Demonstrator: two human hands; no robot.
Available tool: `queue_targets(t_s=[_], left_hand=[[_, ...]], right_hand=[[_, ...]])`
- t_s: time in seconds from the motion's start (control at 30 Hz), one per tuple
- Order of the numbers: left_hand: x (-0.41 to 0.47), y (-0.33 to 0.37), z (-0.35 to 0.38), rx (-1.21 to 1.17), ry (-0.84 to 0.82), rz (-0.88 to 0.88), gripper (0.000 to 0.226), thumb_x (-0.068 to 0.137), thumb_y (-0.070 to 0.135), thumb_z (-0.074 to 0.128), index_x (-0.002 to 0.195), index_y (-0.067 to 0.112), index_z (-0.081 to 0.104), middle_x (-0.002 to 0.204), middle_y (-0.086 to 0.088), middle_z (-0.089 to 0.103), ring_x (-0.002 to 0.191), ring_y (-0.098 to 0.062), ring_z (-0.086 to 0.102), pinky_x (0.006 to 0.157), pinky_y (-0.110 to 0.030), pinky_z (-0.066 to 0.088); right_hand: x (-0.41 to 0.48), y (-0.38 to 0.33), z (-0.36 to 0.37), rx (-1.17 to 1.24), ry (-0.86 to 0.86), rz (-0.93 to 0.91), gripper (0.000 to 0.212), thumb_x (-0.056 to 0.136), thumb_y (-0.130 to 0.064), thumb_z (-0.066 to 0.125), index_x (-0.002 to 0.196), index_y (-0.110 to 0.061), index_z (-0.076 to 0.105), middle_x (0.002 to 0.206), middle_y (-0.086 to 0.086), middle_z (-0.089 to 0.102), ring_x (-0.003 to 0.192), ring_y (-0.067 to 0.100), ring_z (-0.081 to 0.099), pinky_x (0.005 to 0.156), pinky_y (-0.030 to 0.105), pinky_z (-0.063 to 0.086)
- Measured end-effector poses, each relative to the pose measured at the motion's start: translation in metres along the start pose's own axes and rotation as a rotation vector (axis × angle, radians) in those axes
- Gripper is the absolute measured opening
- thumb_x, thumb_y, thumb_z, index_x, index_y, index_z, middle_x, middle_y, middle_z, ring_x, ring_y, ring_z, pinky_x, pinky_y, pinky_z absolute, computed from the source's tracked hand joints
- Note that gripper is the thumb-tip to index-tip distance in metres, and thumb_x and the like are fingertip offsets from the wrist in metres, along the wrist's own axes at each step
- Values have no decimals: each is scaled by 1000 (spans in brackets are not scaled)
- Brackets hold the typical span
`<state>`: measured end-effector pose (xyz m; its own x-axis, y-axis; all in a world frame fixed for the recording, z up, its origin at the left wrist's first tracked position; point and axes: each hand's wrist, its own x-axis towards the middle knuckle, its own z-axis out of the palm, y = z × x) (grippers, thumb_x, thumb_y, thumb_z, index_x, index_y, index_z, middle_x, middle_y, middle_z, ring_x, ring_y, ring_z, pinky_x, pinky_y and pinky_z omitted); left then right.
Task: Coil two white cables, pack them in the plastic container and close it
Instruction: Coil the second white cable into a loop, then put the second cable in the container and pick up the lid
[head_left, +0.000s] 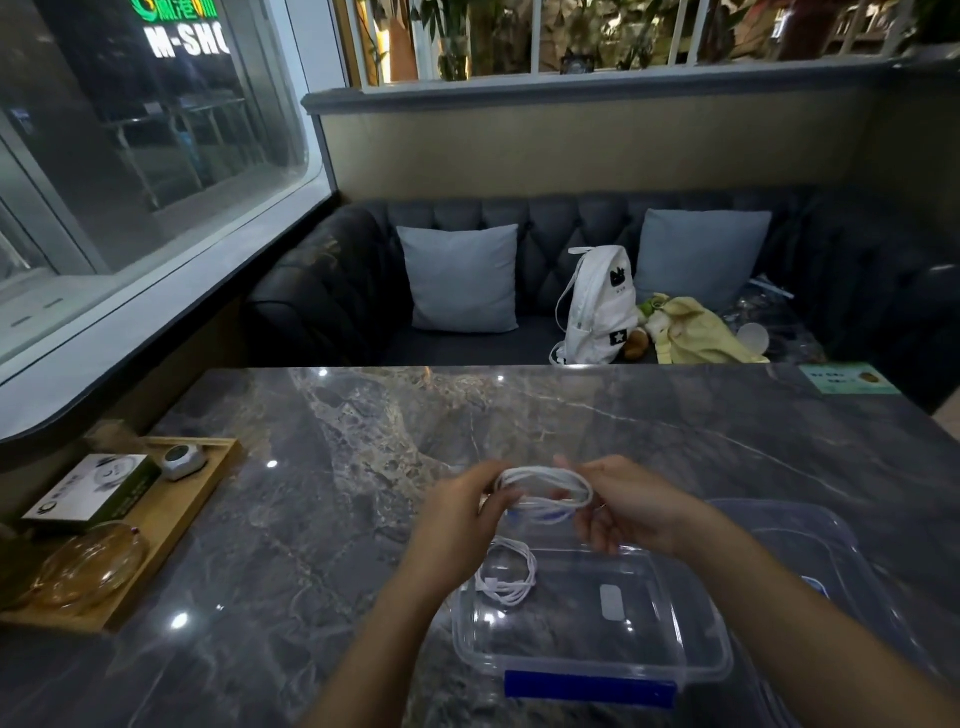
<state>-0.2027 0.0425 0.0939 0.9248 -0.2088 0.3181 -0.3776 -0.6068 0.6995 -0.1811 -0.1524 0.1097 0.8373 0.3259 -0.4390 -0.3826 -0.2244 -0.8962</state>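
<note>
Over the 12 o'clock edge of the clear plastic container (460, 634), both hands hold one white cable (545, 488) bunched into a loose coil, lifted off the table (363, 441). The left hand (462, 519) pinches its 9 o'clock end and the right hand (628, 509) has fingers curled round the 3 o'clock end. The other cable (509, 571) already sits coiled inside the container, up in the 10 o'clock corner. The lid (810, 525) lies just beside the container at 3 o'clock. A wooden tray (202, 499) sits way off at 9 o'clock.
</note>
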Motion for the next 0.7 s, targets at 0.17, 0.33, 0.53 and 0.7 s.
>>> queue_targets(t_s=[0.17, 0.33, 0.53, 0.7], left_hand=[[-3, -2, 14, -360, -52, -236, 11, 86, 18, 61, 79, 26, 64, 68, 5, 70, 68, -11, 64, 67, -29, 52], [-8, -2, 35, -566, -77, -387, 11, 89, 16, 59, 83, 9, 65, 68, -8, 66, 62, -14, 60, 55, -21, 47], [-12, 1, 60, -616, -152, -544, 16, 90, 14, 57, 90, 0, 63, 64, -9, 62, 46, -5, 54, 43, -19, 42], [-17, 1, 84, -600, -218, -686, 14, 90, 13, 57, 100, 4, 56, 80, -11, 64, 53, -9, 58, 45, -18, 47]], right_hand=[[-2, 12, -12, 116, 12, 14, 76, 76, -65, 43, 99, 5, 60, 48, 8, 61, 34, 15, 53, 32, 18, 38], [-3, 29, -16, 93, 189, -112, 36, 85, -43, 56, 76, -8, 62, 47, 1, 58, 32, 11, 46, 33, 17, 34], [-7, 53, -22, -164, 304, -38, 34, 87, -18, 59, 53, -16, 52, 37, -5, 45, 30, 7, 34, 32, 15, 24], [-6, 73, -24, -286, 390, 84, 35, 89, -18, 56, 55, -13, 49, 46, 4, 45, 35, 13, 40, 34, 18, 33]])
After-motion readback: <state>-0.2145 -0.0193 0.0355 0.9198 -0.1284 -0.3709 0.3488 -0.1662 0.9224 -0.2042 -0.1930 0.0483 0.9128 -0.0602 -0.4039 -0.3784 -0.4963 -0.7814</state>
